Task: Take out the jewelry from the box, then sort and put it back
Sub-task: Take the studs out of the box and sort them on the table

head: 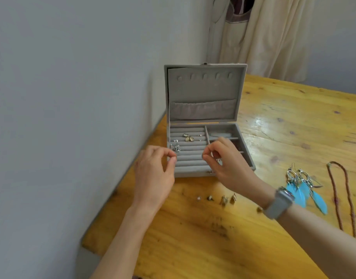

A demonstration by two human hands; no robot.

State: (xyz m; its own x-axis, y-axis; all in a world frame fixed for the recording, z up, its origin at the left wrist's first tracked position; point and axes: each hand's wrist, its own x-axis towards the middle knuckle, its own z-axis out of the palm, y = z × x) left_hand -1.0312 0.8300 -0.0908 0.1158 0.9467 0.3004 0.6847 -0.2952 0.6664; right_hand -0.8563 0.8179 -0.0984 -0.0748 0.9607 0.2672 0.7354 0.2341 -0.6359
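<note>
We see a grey jewelry box (205, 121) standing open at the far left edge of the wooden tabletop (273, 121), close against the wall (72, 97), its lid upright; the left half of the tray is filled with padded ring rolls (188, 156), the right half with small compartments. Several small earrings (188, 137) sit tucked in the upper rolls, and a few more silvery pieces (176, 148) sit by the box's left wall. Our left hand (153, 174) hovers at the box's front left corner, thumb and forefinger pressed together in a pinch — whether anything tiny sits between them we cannot tell; our right hand (225, 162) hangs over the front of the box, fingers curled, thumb and forefinger pinched as well, and what they hold, if anything, is too small to make out. A grey watch (278, 202) is on the right wrist. On the tabletop just in front of the box lies a row of small loose earrings (223, 199); toward the right edge lie a pair of blue feather earrings (306, 190) and, beside them, a dark red beaded necklace (344, 198) — all apart from the box.
</note>
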